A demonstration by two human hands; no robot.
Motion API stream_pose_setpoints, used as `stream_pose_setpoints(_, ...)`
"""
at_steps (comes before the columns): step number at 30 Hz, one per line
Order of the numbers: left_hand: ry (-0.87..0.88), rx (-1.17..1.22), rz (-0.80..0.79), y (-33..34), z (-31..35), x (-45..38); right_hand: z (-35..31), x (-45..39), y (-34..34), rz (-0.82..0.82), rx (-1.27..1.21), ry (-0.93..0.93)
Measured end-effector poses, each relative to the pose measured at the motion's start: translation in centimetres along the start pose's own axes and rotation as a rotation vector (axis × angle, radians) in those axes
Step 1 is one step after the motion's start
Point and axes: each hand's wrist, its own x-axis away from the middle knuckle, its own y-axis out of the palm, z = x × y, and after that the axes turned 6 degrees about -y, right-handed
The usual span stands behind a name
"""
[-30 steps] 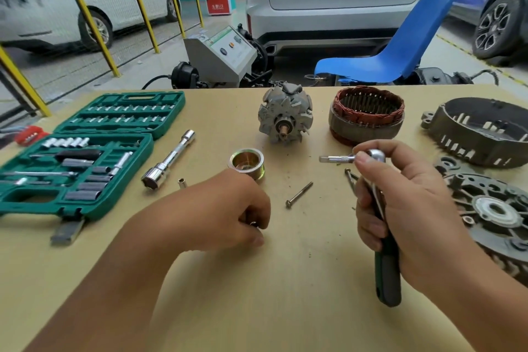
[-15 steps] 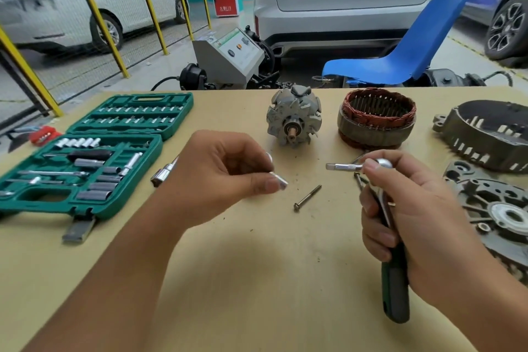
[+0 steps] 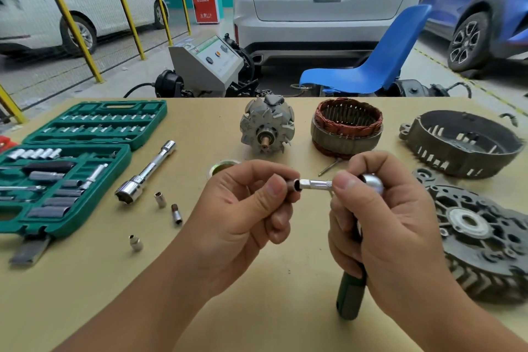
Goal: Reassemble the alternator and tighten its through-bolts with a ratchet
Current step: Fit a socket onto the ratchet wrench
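My right hand (image 3: 380, 231) grips a green-handled ratchet (image 3: 350, 297) upright, its chrome head (image 3: 371, 181) at the top with a short extension (image 3: 315, 183) sticking out to the left. My left hand (image 3: 243, 214) pinches a small socket (image 3: 294, 184) against the tip of that extension. On the table behind lie the rotor (image 3: 267, 128), the copper-wound stator (image 3: 347, 128), the rear housing (image 3: 463, 143) and the front housing (image 3: 480, 234). A through-bolt (image 3: 328, 167) shows partly beyond my hands.
An open green socket set (image 3: 65, 168) fills the left side. A long chrome socket bar (image 3: 145, 173), three loose small sockets (image 3: 161, 198) and a brass ring (image 3: 221, 167) lie between the set and my hands. Blue chair (image 3: 371, 66) and parked cars stand beyond the table.
My left hand picked a small socket off the table, lifted it and brought it rightward to the extension tip. The right hand kept holding the ratchet.
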Motion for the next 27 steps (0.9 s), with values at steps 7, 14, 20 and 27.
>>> stream_pose_setpoints(7, 0.139, -0.212, 0.025, -0.3, 0.3, 0.2, -0.1, -0.3, -0.5, -0.048, 0.188, -0.079)
stream_pose_setpoints(14, 0.265, -0.514, 0.012, -0.3, 0.9, 0.6, -0.1, 0.0, -0.4, -0.151, 0.352, -0.227)
stream_pose_setpoints(20, 0.292, -0.790, 0.060, -1.2, 2.1, 0.3, -0.6, -0.2, -0.3, -0.115, 0.392, -0.318)
stream_pose_setpoints(27, 0.355, -1.016, 0.061, -1.5, 1.2, -0.2, -0.5, -0.3, -0.3, -0.126, 0.520, -0.315)
